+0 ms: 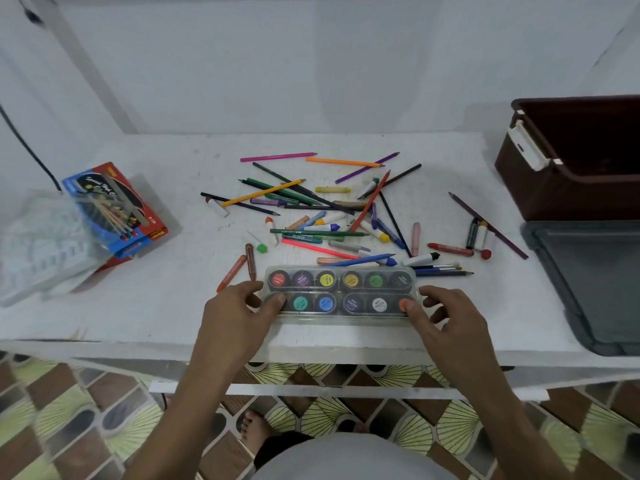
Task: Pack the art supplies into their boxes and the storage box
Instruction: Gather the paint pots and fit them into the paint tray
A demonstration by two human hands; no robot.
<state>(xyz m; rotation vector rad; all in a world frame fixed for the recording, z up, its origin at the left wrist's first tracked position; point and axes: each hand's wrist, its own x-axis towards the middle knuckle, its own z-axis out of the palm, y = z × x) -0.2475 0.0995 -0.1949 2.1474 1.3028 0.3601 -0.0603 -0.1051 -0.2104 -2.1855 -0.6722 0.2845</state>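
Paint box point(341, 292) sits at table point(156, 317) front edge, clear lid on, between both hands. Left hand point(239, 315) thumb presses its left end, right hand point(441, 317) thumb its right; other fingers loosely curled. Loose pencils point(311, 202) behind it.

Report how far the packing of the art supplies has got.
Done: twelve paint pots sit in the clear paint case. In hand: the left hand and right hand touch its two ends, thumbs on the lid. Left: pencils, crayons and brushes lie scattered on the table, the pencil box is unfilled, and the brown storage box looks empty.
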